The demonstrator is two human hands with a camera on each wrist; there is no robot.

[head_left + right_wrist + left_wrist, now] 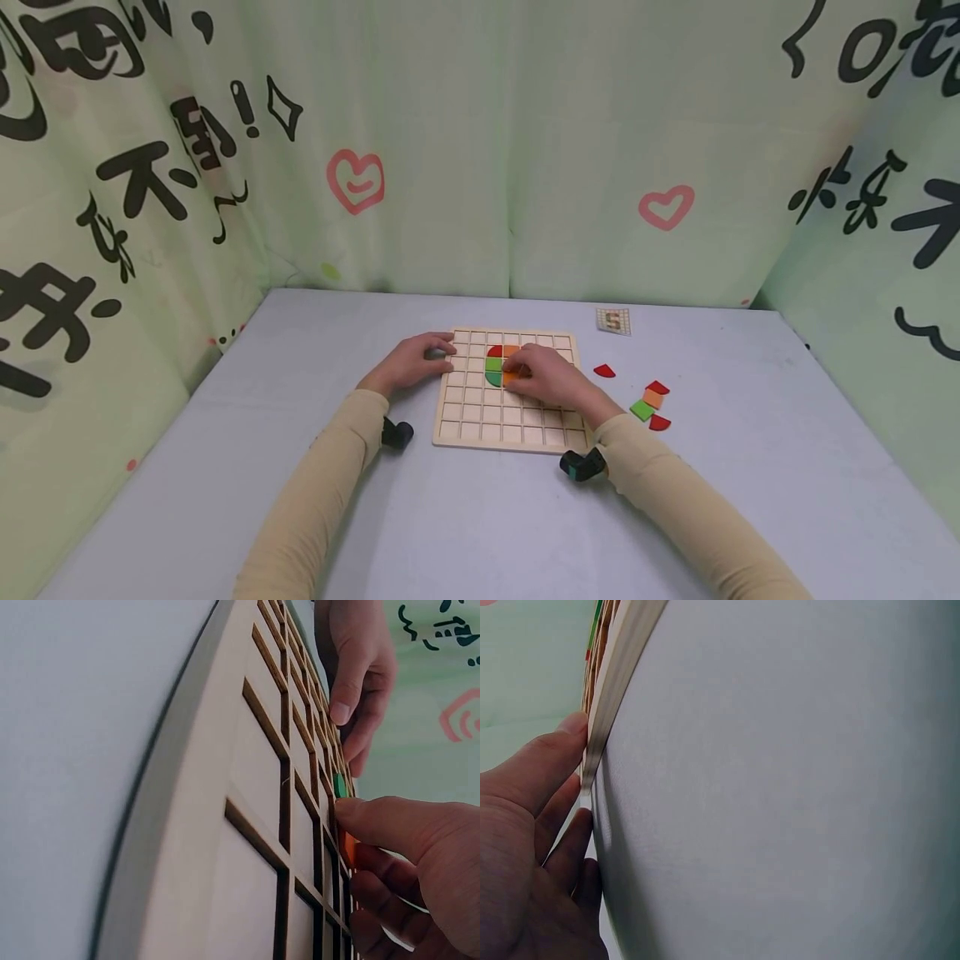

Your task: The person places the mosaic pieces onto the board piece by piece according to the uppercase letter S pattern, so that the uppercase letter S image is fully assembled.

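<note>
Nearest, the board (pixel 480 425) has its near edge roughly square to the person on the table (pixel 450 525). Right of it, past the right sleeve (pixel 675 492), lie a red wedge (pixel 660 422), a green piece (pixel 642 410), a loose orange piece (pixel 653 399) and a second red wedge (pixel 658 387), close together. All are to the right of the right hand (pixel 546 373), which is clearly the nearer one; the left is across the board from them. The right hand points leftward, thumb and fingertips pinching an orange piece (pixel 348 849) on the board, just right of a dark green piece (pixel 492 379); its long axis is hidden. A third red wedge (pixel 603 371) lies alone beside the board, its long side roughly left to right. The left hand (pixel 411 360), fingers relaxed, touches the board's left edge. Farthest is a card (pixel 613 321).
</note>
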